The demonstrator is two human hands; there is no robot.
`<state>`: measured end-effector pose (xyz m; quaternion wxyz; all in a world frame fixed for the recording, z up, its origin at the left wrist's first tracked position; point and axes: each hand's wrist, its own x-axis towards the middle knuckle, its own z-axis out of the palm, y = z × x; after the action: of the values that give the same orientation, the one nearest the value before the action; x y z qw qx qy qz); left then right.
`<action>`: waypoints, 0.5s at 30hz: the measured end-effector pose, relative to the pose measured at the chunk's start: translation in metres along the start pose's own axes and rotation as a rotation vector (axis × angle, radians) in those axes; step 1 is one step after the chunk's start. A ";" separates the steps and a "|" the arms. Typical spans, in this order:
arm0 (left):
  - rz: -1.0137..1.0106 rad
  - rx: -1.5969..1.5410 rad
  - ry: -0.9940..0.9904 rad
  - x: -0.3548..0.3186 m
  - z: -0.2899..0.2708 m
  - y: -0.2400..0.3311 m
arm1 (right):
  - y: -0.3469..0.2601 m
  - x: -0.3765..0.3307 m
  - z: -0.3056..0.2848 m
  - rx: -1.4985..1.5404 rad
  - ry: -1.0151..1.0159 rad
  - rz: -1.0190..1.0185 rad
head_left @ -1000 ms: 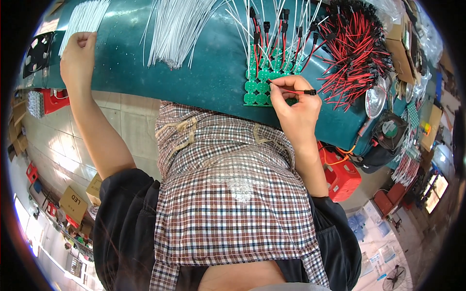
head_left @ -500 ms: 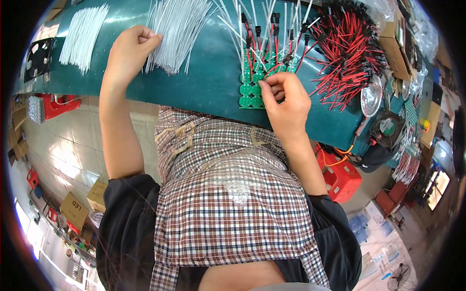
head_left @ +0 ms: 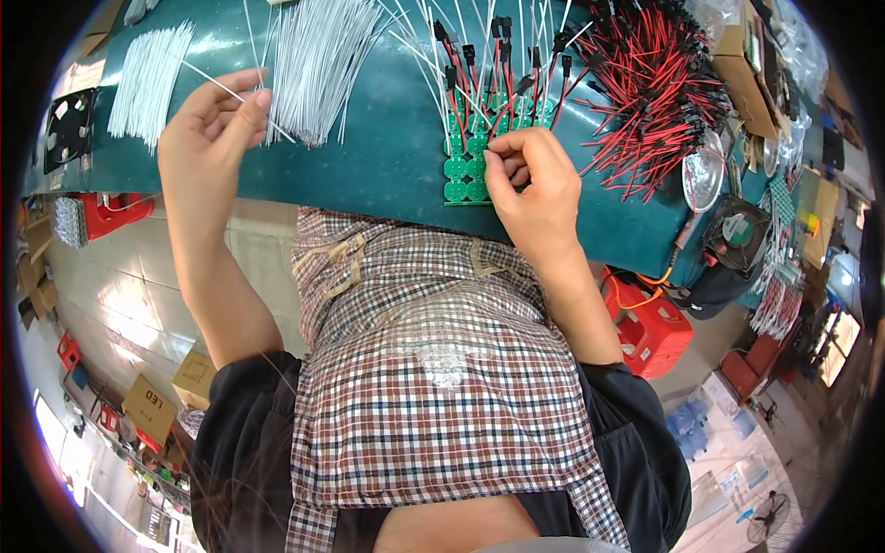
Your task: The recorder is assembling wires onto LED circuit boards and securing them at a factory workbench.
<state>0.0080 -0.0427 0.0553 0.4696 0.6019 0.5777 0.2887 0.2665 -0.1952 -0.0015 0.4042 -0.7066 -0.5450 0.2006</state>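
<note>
At the teal surface (head_left: 387, 157), our left hand (head_left: 207, 138) pinches one thin white wire (head_left: 221, 88) between thumb and fingers, just beside the spread bundle of white wires (head_left: 313, 64). Further right, our right hand (head_left: 535, 184) curls, fingers closed, over the strip of round green circuit boards (head_left: 464, 170) bristling with red-and-black leads, the loose heap of red wires (head_left: 650, 88) lying beyond it.

Bright, even daylight fills the workshop scene, with a pale glare patch on the floor (head_left: 120, 304) at left and soft sheen across the green table (head_left: 387, 157). Shadows stay faint. Fisheye distortion bows the table edge and smears detail toward the dark circular rim; the centre stays sharp.
</note>
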 end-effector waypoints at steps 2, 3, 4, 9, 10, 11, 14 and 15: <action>0.062 -0.084 -0.028 -0.014 0.013 0.000 | -0.002 -0.001 -0.001 0.006 -0.007 0.028; 0.126 -0.170 -0.060 -0.021 0.021 -0.002 | -0.003 -0.001 -0.002 0.017 -0.004 0.048; 0.125 -0.167 -0.059 -0.029 0.030 -0.003 | -0.003 -0.001 -0.002 0.028 0.001 0.069; 0.304 0.239 -0.141 -0.056 0.070 -0.008 | -0.001 -0.004 0.002 0.060 0.045 0.054; 0.304 0.241 -0.142 -0.058 0.073 -0.015 | 0.000 -0.005 0.003 0.092 0.079 0.077; 0.328 0.308 -0.145 -0.059 0.075 -0.020 | -0.001 -0.005 0.003 0.094 0.079 0.078; 0.352 0.372 -0.143 -0.062 0.078 -0.021 | -0.004 -0.004 0.002 0.084 0.083 0.118; 0.339 0.341 -0.142 -0.064 0.080 -0.020 | -0.004 -0.003 0.003 0.067 0.083 0.116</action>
<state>0.0597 -0.1248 0.0181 0.3459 0.7795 0.4743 0.2187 0.2611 -0.1968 -0.0005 0.4375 -0.7308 -0.4789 0.2126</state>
